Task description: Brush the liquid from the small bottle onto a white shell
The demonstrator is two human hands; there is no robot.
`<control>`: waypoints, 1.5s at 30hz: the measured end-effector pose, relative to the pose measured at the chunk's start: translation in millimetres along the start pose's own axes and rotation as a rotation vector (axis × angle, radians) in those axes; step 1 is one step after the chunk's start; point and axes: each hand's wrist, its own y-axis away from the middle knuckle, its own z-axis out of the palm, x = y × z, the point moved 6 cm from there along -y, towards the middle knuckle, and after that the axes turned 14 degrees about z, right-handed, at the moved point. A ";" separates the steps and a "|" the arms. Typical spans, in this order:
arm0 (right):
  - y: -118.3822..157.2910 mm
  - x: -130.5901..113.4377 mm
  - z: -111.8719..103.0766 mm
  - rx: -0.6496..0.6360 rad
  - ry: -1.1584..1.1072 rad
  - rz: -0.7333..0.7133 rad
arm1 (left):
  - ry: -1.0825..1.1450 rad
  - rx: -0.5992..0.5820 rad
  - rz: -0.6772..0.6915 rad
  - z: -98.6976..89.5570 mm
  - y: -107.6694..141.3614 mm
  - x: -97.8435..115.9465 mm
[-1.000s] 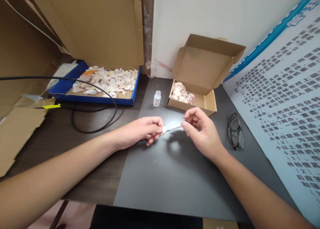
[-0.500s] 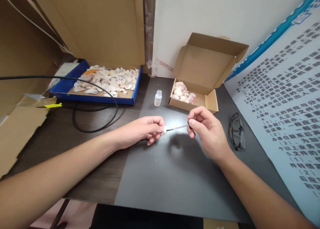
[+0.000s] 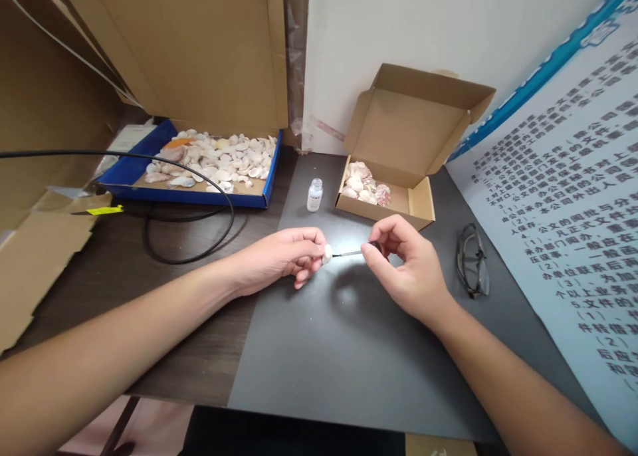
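My left hand [image 3: 292, 260] pinches a small white shell [image 3: 327, 254] between thumb and fingers, above the dark grey mat [image 3: 309, 363]. My right hand [image 3: 406, 263] is closed on a thin brush [image 3: 349, 253] with a dark end, held nearly level. The brush's dark tip touches the shell or lies right beside it. Behind my hands a small clear bottle [image 3: 314, 195] with a white label stands upright and uncapped. An open cardboard box [image 3: 385, 211] holding several pinkish shells [image 3: 359, 181] is behind my right hand.
A blue-sided tray [image 3: 189, 197] full of pale shells is at the back left, crossed by a looped black cable [image 3: 233, 210]. Glasses [image 3: 471, 261] lie on the right beside a large printed sheet [image 3: 573, 243]. Torn cardboard [image 3: 44, 263] sits at the left edge.
My right hand has moved slightly left, and its fingers now sit further along the brush. My left hand has shifted a little, and more of the white shell shows.
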 end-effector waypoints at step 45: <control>4.9 -5.1 -0.6 0.007 -0.023 -0.072 | -0.028 0.003 0.000 -1.1 -0.5 -0.8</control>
